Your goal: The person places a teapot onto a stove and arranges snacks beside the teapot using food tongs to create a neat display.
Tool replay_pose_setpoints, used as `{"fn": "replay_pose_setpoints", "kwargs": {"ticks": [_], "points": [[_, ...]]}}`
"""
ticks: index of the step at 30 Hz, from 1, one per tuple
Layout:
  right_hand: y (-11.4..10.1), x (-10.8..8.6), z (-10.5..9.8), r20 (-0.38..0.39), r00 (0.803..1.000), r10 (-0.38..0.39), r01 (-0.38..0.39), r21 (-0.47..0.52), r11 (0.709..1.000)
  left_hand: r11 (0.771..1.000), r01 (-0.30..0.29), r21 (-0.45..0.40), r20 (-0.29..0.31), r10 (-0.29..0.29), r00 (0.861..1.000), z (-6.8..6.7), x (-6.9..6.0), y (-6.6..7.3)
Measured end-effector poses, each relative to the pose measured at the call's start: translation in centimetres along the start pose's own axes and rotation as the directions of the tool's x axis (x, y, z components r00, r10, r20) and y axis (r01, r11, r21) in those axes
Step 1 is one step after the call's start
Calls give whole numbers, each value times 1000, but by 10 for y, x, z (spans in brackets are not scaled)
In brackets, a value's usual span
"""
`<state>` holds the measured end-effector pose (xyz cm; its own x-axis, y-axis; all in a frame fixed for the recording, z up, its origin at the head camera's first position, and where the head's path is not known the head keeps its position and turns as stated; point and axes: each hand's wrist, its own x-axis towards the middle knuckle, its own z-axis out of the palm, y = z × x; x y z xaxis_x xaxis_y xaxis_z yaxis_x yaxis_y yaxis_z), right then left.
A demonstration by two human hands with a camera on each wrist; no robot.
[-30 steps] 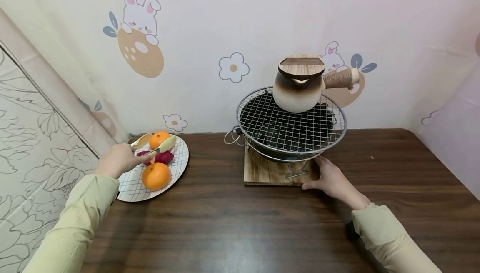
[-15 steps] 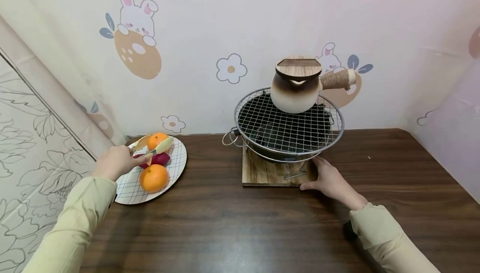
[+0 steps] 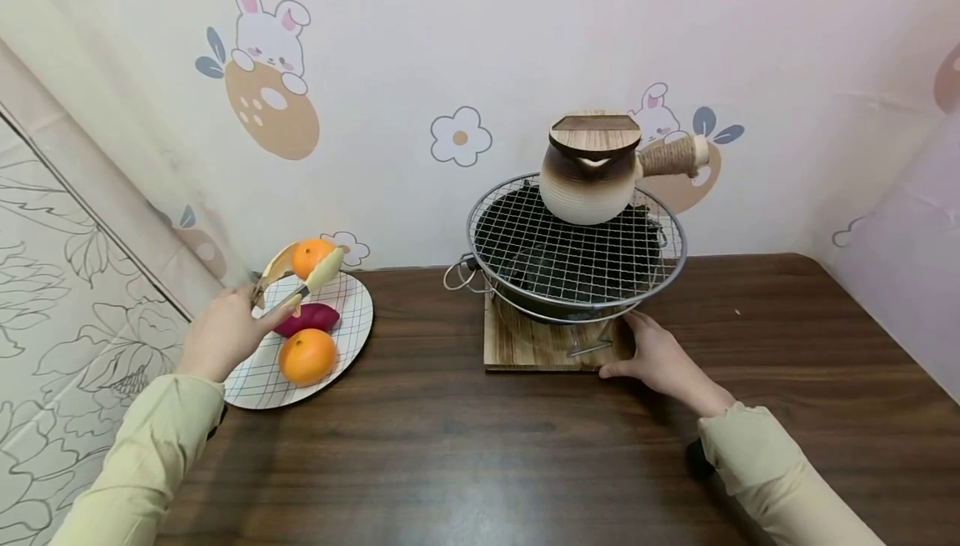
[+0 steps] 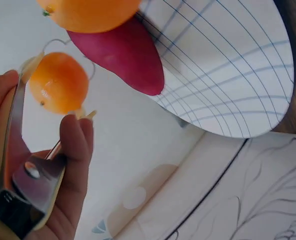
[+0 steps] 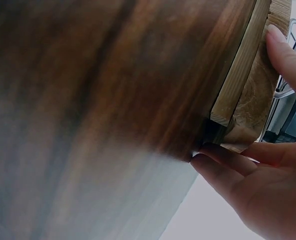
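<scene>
In the head view, the left hand (image 3: 223, 328) grips metal tongs (image 3: 289, 301) with pale tips. Between the tips is an orange fruit (image 3: 311, 257), held above the back of a checkered plate (image 3: 352, 338); the left wrist view shows this fruit (image 4: 59, 83) off the plate. On the plate lie a dark pink, elongated item (image 3: 317, 317) and a second orange fruit (image 3: 308, 356). The right hand (image 3: 660, 360) holds the right front corner of a wooden board (image 3: 525, 346), thumb and fingers on its edges, also seen in the right wrist view (image 5: 268, 185).
On the board stands a round black grill with a wire mesh (image 3: 562, 258). A lidded pot (image 3: 588, 187) with a rope-wrapped handle (image 3: 671, 157) rests on the mesh's back part. Behind the brown table (image 3: 465, 454) hangs a patterned cloth (image 3: 390, 46).
The tongs and the orange fruit between their tips have risen from the plate with the left hand. The right hand remains at the board's corner. The head view has shifted slightly.
</scene>
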<state>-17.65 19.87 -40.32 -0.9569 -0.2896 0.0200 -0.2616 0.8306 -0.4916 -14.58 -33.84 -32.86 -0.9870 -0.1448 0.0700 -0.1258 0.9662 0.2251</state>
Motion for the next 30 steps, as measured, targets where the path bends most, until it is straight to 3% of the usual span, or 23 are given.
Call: {"fn": "replay_pose_setpoints", "kwargs": {"ticks": [5,11,21,26,30], "points": [[0,0,-1,9,1000,3,-3,12,1000,999,-40,-32,-61,38,997,-2,-2,16],[0,-1,-1,17,1000,4,-4,21,1000,991,-121,-56,-146,112,983,-8,-7,46],[2,-2,1,7,1000,8,-8,21,1000,972,-207,-108,-192,184,964,-16,-11,90],[1,-2,1,5,1000,8,-8,19,1000,956,-258,-142,-233,221,947,-20,-8,109],[0,-2,0,-1,1000,8,-8,19,1000,943,-286,-170,-227,245,943,-26,-5,125]]}}
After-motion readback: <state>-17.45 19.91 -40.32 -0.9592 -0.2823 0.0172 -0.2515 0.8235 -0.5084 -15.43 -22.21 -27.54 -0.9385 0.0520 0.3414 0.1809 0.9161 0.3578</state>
